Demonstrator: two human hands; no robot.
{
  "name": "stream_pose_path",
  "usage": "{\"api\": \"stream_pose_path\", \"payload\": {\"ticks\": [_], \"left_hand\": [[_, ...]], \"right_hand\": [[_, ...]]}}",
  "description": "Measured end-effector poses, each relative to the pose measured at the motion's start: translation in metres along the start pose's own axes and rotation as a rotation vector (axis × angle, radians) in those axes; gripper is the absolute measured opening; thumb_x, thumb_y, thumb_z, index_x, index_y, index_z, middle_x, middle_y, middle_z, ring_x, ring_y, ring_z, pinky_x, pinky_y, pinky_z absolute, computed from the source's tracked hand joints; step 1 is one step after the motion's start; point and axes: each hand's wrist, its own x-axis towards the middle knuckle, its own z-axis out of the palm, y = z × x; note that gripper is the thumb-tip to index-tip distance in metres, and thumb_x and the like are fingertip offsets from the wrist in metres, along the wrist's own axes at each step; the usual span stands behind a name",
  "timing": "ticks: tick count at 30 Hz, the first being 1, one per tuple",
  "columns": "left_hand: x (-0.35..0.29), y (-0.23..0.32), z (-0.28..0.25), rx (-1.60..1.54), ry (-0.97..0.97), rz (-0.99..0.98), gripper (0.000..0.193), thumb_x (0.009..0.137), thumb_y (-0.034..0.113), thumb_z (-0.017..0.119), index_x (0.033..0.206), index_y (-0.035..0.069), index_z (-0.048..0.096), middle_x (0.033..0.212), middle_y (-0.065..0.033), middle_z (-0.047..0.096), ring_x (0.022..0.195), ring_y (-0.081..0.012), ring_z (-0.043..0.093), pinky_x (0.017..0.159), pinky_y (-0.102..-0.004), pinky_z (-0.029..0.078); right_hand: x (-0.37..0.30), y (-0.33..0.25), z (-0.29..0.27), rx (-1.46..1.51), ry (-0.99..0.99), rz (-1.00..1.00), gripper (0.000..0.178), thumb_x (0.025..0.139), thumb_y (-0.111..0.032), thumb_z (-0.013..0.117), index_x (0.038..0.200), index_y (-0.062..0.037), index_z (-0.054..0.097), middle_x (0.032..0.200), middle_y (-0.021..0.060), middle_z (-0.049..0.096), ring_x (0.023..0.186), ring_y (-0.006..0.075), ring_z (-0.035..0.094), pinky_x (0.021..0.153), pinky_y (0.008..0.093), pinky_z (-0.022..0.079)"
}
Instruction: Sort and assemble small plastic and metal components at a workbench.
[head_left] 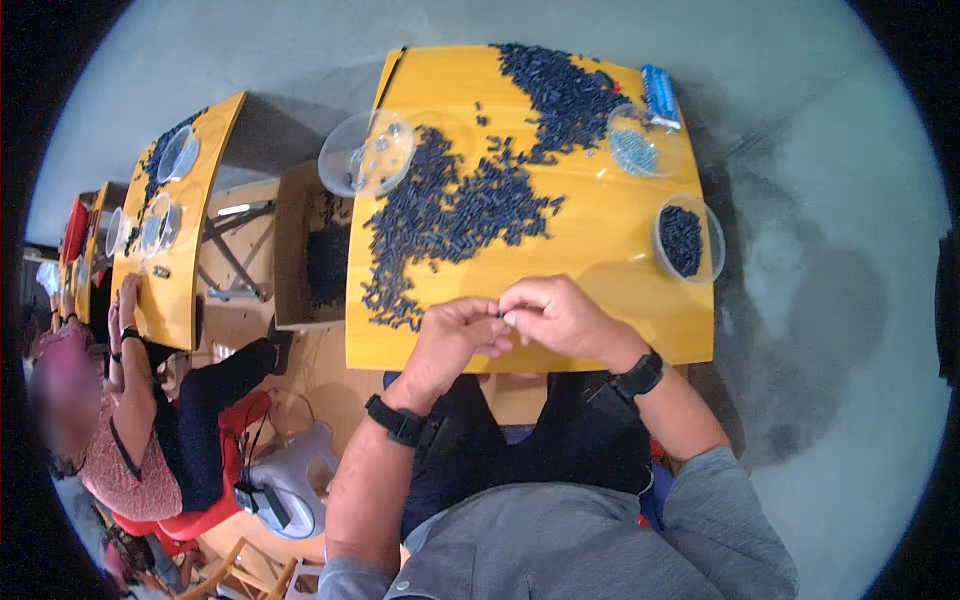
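Note:
My left hand [455, 335] and my right hand [560, 315] meet over the near edge of a yellow table [610, 330]. Together their fingertips pinch one small dark piece [501, 316]. A wide heap of small dark blue pieces [450, 215] covers the table's middle and far side. At the right edge stands a clear bowl [688, 240] partly filled with the same dark pieces. Both my wrists wear black bands.
An empty clear bowl [366, 153] overhangs the table's far left edge, and a clear bowl with pale bits [636, 140] stands far right beside a blue packet [660, 95]. An open box [312, 250] sits left of the table. Another person [130, 420] works at a second yellow table [185, 250].

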Motion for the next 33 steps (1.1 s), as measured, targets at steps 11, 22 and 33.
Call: {"api": "stream_pose_path", "payload": {"ticks": [11, 22, 33], "left_hand": [[-0.006, -0.004, 0.004, -0.084, 0.035, 0.195, 0.015, 0.085, -0.002, 0.059, 0.100, -0.002, 0.061, 0.090, -0.0103, 0.066, 0.079, -0.0178, 0.067, 0.069, -0.0270, 0.055], [-0.005, -0.005, 0.002, -0.011, 0.039, 0.229, 0.012, 0.082, -0.006, 0.062, 0.094, -0.003, 0.062, 0.087, -0.0077, 0.066, 0.078, -0.0121, 0.064, 0.068, -0.0236, 0.053], [-0.006, -0.005, 0.003, -0.060, 0.040, 0.294, 0.011, 0.084, -0.007, 0.060, 0.093, -0.003, 0.063, 0.087, -0.0075, 0.067, 0.079, -0.0124, 0.065, 0.071, -0.0248, 0.054]], "right_hand": [[-0.003, -0.007, 0.004, 0.151, 0.108, -0.023, 0.006, 0.084, 0.003, 0.054, 0.088, 0.0018, 0.059, 0.074, 0.0043, 0.059, 0.063, 0.0090, 0.057, 0.055, 0.0243, 0.047], [0.000, -0.008, 0.002, -0.055, 0.116, -0.146, 0.006, 0.079, 0.001, 0.059, 0.085, 0.0006, 0.060, 0.072, 0.0087, 0.059, 0.063, 0.0159, 0.057, 0.056, 0.0291, 0.046], [-0.002, -0.018, -0.003, -0.118, 0.081, -0.163, 0.010, 0.078, 0.001, 0.059, 0.088, -0.0007, 0.060, 0.076, 0.0109, 0.059, 0.068, 0.0218, 0.059, 0.059, 0.0320, 0.047]]}}
